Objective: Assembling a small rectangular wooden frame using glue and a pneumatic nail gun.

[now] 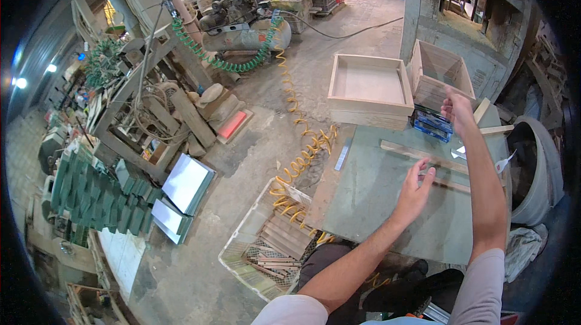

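Observation:
My left hand (416,187) hovers open, fingers spread, above a grey-green worktable (369,198), close to a thin wooden strip (423,154) lying across the top. My right hand (457,110) reaches farther out, fingers loosely curled and holding nothing I can see, just above a blue box (431,124) at the table's far edge. Behind it stands a tilted wooden box frame (440,74). A shallow square wooden box (370,89) rests at the table's far left corner.
A white wire basket (251,252) of wood scraps sits on the floor at the table's left. A yellow coiled air hose (299,143) runs toward a compressor (242,22). Green tiles (97,195) and metal sheets (184,183) lie left. A grey bucket (541,167) stands right.

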Action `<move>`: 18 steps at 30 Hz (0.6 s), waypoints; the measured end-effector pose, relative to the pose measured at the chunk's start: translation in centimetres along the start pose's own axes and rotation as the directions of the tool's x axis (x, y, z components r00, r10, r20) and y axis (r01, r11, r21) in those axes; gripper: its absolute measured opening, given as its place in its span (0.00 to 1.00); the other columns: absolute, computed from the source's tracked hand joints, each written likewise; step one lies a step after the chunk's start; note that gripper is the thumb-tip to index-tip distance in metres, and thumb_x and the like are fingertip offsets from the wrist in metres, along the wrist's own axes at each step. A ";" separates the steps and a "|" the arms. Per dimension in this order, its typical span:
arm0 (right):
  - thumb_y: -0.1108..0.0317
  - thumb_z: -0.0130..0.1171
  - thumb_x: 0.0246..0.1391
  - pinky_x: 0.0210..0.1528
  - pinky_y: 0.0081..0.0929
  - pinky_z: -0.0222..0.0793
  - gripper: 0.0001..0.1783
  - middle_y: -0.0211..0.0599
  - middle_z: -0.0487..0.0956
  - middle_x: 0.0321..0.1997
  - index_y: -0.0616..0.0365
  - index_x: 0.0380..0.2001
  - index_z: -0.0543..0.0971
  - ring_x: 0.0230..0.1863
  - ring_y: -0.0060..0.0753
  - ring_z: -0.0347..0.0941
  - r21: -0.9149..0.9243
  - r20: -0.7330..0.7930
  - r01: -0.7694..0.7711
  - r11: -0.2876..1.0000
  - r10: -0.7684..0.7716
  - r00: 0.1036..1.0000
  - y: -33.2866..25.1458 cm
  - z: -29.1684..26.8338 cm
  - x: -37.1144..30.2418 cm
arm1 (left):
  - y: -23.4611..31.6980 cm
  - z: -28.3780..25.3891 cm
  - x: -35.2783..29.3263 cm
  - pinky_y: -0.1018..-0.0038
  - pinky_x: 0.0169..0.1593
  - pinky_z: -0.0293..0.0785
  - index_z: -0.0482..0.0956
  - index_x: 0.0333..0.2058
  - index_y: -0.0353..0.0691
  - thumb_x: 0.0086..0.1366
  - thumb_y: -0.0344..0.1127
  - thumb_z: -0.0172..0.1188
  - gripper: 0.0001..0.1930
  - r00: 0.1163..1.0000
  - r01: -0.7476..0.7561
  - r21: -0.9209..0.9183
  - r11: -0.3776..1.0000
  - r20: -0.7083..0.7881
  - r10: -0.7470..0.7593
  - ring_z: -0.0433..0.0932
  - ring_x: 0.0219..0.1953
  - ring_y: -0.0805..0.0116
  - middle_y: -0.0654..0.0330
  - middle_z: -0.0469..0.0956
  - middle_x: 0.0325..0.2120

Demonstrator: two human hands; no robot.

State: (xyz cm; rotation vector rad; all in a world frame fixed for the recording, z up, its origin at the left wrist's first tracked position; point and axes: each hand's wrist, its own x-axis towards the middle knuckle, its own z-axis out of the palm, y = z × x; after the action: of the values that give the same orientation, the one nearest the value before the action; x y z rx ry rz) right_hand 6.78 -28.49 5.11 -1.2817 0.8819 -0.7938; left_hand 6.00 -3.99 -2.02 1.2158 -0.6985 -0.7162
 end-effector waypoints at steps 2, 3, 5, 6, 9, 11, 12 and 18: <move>0.54 0.61 0.56 0.23 0.21 0.69 0.17 0.29 0.74 0.22 0.54 0.23 0.73 0.22 0.22 0.70 -0.082 0.086 0.067 0.994 -0.059 0.995 -0.2 -0.6 -2.9 | 0.0 0.0 0.4 0.68 0.53 0.68 0.63 0.59 0.36 0.70 0.48 0.50 0.27 1.000 0.002 -0.014 1.000 0.000 -0.002 0.71 0.51 0.61 0.48 0.67 0.54; 0.56 0.62 0.56 0.21 0.19 0.67 0.17 0.28 0.73 0.20 0.55 0.22 0.73 0.19 0.20 0.68 -0.150 0.189 0.130 0.980 -0.100 0.977 -0.2 -0.7 -4.6 | -0.1 -0.2 0.5 0.69 0.51 0.69 0.64 0.58 0.36 0.69 0.48 0.51 0.26 0.999 -0.018 -0.020 1.000 -0.027 0.018 0.72 0.49 0.61 0.47 0.68 0.52; 0.58 0.62 0.56 0.20 0.19 0.65 0.17 0.28 0.73 0.19 0.56 0.20 0.73 0.18 0.19 0.67 -0.201 0.248 0.174 0.964 -0.122 0.961 -1.1 -0.8 -8.8 | 0.2 -1.0 0.6 0.70 0.49 0.70 0.65 0.57 0.35 0.69 0.47 0.52 0.25 0.998 -0.044 -0.026 0.999 -0.054 0.042 0.73 0.47 0.61 0.47 0.70 0.50; 0.60 0.62 0.56 0.19 0.18 0.64 0.17 0.28 0.73 0.17 0.56 0.18 0.73 0.16 0.18 0.66 -0.243 0.313 0.212 0.947 -0.131 0.941 -1.0 -1.0 -10.7 | 0.4 -1.6 0.5 0.71 0.50 0.69 0.66 0.56 0.35 0.69 0.46 0.52 0.24 0.998 -0.030 -0.020 0.999 -0.055 0.029 0.73 0.47 0.64 0.49 0.71 0.49; 0.63 0.61 0.56 0.19 0.17 0.64 0.14 0.29 0.74 0.17 0.60 0.21 0.76 0.16 0.18 0.68 -0.257 0.339 0.225 0.940 -0.130 0.932 -0.4 -3.1 -15.5 | 0.4 -2.0 0.5 0.73 0.51 0.69 0.69 0.55 0.34 0.69 0.44 0.52 0.22 0.998 -0.036 -0.009 0.999 -0.043 0.036 0.72 0.47 0.67 0.52 0.74 0.47; 0.64 0.60 0.57 0.19 0.17 0.65 0.14 0.30 0.75 0.17 0.61 0.22 0.77 0.17 0.18 0.69 -0.277 0.341 0.233 0.932 -0.131 0.931 -0.1 -5.2 -18.7 | 0.2 -2.0 0.6 0.73 0.50 0.69 0.70 0.54 0.33 0.69 0.43 0.52 0.21 0.998 -0.058 0.003 0.998 -0.037 0.058 0.73 0.46 0.68 0.53 0.75 0.46; 0.65 0.59 0.57 0.20 0.17 0.66 0.14 0.31 0.75 0.17 0.62 0.22 0.77 0.17 0.18 0.70 -0.295 0.315 0.198 0.935 -0.101 0.944 -0.2 -6.2 -20.4 | 0.2 -2.0 0.5 0.74 0.49 0.69 0.71 0.53 0.33 0.69 0.43 0.52 0.21 0.997 -0.073 0.028 0.997 -0.031 0.074 0.73 0.45 0.69 0.54 0.75 0.45; 0.65 0.55 0.61 0.21 0.20 0.72 0.15 0.34 0.76 0.18 0.64 0.23 0.76 0.18 0.21 0.73 -0.279 0.246 0.157 0.947 -0.088 0.965 -0.7 -11.4 -28.5 | 1.2 -2.3 -1.7 0.74 0.47 0.70 0.72 0.51 0.32 0.69 0.42 0.51 0.20 0.991 -0.131 0.127 0.983 0.025 0.129 0.75 0.43 0.70 0.56 0.77 0.43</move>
State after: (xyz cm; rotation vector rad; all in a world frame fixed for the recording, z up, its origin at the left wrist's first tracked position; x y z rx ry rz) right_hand -16.38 -8.57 8.00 -1.6725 0.7561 -0.6071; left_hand 6.95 -1.08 -1.44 1.2692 -0.8404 -0.5809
